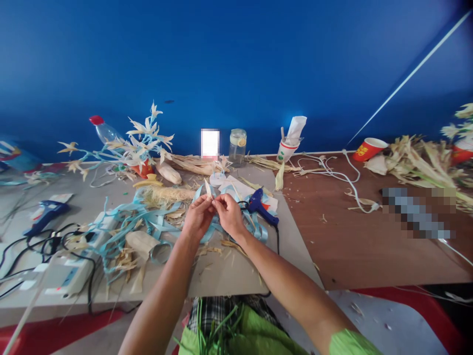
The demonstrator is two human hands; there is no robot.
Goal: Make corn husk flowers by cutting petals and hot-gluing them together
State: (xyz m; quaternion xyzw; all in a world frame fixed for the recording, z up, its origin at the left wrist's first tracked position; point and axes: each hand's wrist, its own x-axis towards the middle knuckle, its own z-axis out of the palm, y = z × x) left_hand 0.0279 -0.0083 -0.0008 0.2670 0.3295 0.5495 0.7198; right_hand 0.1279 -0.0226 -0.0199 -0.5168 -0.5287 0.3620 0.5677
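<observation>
Close together over the middle of the grey table, my left hand (199,215) and my right hand (228,213) pinch a small pale husk piece (208,188) between their fingertips. Its pointed tip sticks up above the fingers. Light blue ribbon (158,220) lies in tangles left of my left hand. A blue glue gun (263,207) rests just right of my right hand. Behind the hands are white paper (238,188) and more husk pieces.
Left: a second glue gun (47,215), a white power strip (76,271) and black cables. Along the wall: husk flowers (142,143), a glass jar (237,148), a paper cup (287,150) and a red cup (369,149). A husk pile (417,165) lies at right, near white cables.
</observation>
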